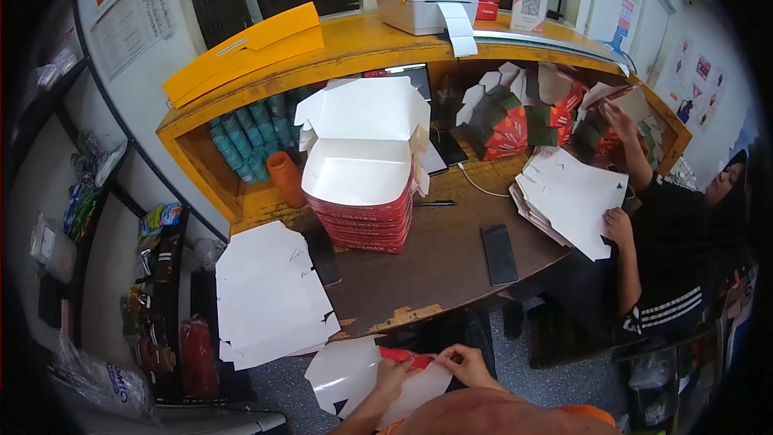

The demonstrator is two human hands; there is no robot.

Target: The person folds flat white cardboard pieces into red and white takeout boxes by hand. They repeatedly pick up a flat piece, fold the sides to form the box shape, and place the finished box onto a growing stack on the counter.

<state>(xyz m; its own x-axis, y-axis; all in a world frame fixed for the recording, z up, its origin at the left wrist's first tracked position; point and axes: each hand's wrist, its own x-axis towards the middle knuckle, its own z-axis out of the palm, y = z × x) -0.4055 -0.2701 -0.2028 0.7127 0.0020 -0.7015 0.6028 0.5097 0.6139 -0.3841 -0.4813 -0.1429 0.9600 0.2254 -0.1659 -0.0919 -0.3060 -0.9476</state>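
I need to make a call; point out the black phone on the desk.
In the head view, the black phone lies flat on the brown desk, right of centre, near its front edge, below the flat cartons.

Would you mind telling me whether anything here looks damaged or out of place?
Yes: the table's front edge is chipped, with pale splintered wood showing beside the stack of flat white cartons, which overhangs the left corner. Both the left hand and right hand hold a flat carton normally.

Flat white carton blank [354, 379], red inside, gripped by both hands: left hand [392, 373], right hand [465, 365]. Tabletop [435, 262]: stack of folded cartons [360, 193], blanks pile [270, 294], black phone [499, 254].
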